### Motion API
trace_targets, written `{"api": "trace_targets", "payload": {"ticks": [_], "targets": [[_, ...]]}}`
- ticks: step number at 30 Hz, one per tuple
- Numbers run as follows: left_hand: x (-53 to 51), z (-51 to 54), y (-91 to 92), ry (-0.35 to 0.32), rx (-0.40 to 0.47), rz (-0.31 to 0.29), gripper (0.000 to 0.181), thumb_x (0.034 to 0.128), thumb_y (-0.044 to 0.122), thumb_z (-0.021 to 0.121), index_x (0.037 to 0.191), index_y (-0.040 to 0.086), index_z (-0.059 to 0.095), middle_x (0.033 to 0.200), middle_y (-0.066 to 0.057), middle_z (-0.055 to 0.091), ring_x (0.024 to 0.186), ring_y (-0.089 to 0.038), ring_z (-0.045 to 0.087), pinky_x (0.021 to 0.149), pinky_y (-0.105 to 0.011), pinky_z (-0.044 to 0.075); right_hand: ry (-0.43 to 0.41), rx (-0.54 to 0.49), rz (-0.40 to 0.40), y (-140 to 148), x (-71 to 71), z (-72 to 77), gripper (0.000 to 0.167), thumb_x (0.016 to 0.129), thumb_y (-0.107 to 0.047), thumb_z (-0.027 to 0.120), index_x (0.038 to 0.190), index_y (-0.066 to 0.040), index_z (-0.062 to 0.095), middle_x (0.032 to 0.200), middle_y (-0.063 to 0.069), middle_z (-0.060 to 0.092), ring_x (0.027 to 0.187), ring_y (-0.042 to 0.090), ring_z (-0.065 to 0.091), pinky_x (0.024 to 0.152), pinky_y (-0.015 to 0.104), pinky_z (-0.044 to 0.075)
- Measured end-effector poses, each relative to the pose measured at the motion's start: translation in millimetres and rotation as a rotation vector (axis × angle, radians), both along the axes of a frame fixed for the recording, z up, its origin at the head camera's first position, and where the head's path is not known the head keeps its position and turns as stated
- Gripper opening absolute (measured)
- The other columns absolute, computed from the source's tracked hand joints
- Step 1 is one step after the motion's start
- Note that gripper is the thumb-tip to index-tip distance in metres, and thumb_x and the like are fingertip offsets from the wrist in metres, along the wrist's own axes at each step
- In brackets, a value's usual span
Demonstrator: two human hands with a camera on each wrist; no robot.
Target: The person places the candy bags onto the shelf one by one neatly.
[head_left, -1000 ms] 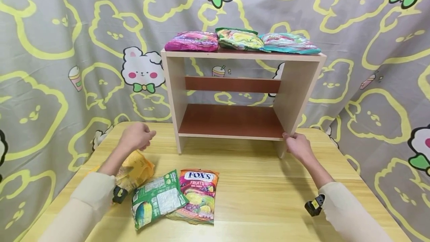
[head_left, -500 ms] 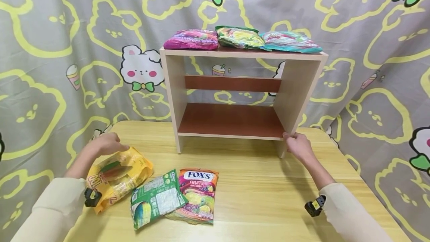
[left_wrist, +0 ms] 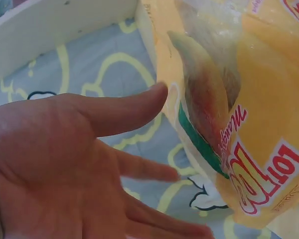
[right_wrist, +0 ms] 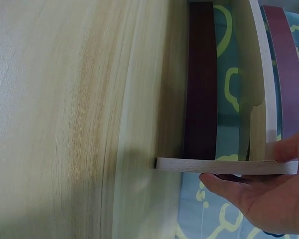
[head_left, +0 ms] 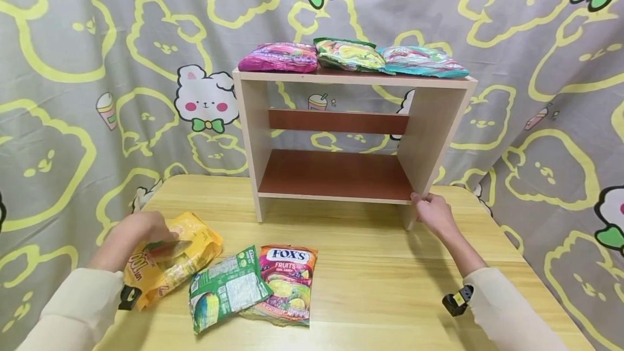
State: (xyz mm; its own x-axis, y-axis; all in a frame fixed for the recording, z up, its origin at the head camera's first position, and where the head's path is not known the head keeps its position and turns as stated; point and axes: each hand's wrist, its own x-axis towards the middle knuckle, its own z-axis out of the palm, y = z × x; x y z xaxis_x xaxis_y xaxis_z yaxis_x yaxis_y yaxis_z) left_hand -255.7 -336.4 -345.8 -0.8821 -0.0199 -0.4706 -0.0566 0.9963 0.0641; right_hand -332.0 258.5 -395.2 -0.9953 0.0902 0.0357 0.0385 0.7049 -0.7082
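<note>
My left hand (head_left: 138,232) hovers over a yellow Lotte candy bag (head_left: 197,240) at the table's left side. In the left wrist view its thumb and fingers are spread, beside the mango-printed face of the bag (left_wrist: 269,84), with nothing gripped. My right hand (head_left: 433,214) holds the lower right side panel of a small wooden shelf (head_left: 336,175). The right wrist view shows fingers and thumb (right_wrist: 286,149) on either side of that panel's edge (right_wrist: 224,166). A green candy bag (head_left: 231,288) partly overlaps a Fox's Fruits candy bag (head_left: 287,280) near the front.
On the shelf's top board lie a purple-pink bag (head_left: 279,58), a green-yellow bag (head_left: 350,56) and a teal bag (head_left: 424,62). The shelf stands toward the back of the light wooden table (head_left: 361,280). A patterned grey curtain (head_left: 161,26) hangs behind it.
My left hand has moved left and toward me, down to the yellow candy bag, which is now less covered by the arm. The right hand stays on the shelf panel.
</note>
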Motion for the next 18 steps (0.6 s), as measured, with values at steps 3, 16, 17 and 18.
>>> {"api": "trace_targets", "payload": {"ticks": [3, 16, 17, 18], "targets": [[3.1, -1.0, 6.0, -0.106, -0.032, 0.037, 0.056, 0.1032, 0.048, 0.047, 0.060, 0.014, 0.045, 0.075, -0.009, 0.052, 0.076, -0.022, 0.055, 0.087, -0.043, 0.050, 0.005, -0.004, -0.004, -1, -0.2, -0.5, 0.059, 0.105, -0.045, 0.039, 0.125, 0.004, 0.064, 0.094, 0.021, 0.072, 0.090, 0.032, 0.071, 0.070, 0.030, 0.046], [0.3, -19.1, 21.3, -0.157, -0.041, 0.094, 0.060, 0.1040, 0.052, 0.047, 0.057, 0.014, 0.042, 0.051, 0.007, 0.028, 0.052, -0.009, 0.029, 0.072, -0.030, 0.042, 0.001, -0.020, 0.001, 1, -1.0, -2.0, 0.060, 0.105, -0.045, 0.038, 0.130, 0.004, 0.062, 0.116, 0.030, 0.068, 0.096, 0.038, 0.072, 0.072, 0.030, 0.048], [-0.3, -19.3, 21.7, -0.150, -0.042, 0.095, 0.059, 0.1041, 0.051, 0.047, 0.060, 0.012, 0.044, 0.054, 0.004, 0.032, 0.054, -0.011, 0.033, 0.075, -0.031, 0.043, 0.004, -0.019, -0.002, 0, -1.2, -2.2, 0.060, 0.105, -0.045, 0.038, 0.129, 0.004, 0.063, 0.112, 0.029, 0.069, 0.094, 0.037, 0.072, 0.072, 0.030, 0.048], [-0.5, -19.7, 22.3, -0.141, -0.047, 0.092, 0.059, 0.1041, 0.051, 0.047, 0.065, 0.007, 0.052, 0.058, -0.003, 0.043, 0.059, -0.014, 0.040, 0.079, -0.034, 0.046, 0.007, -0.017, -0.004, 0, -1.3, -2.3, 0.059, 0.105, -0.045, 0.039, 0.128, 0.004, 0.063, 0.107, 0.027, 0.070, 0.092, 0.036, 0.072, 0.071, 0.030, 0.047]]}}
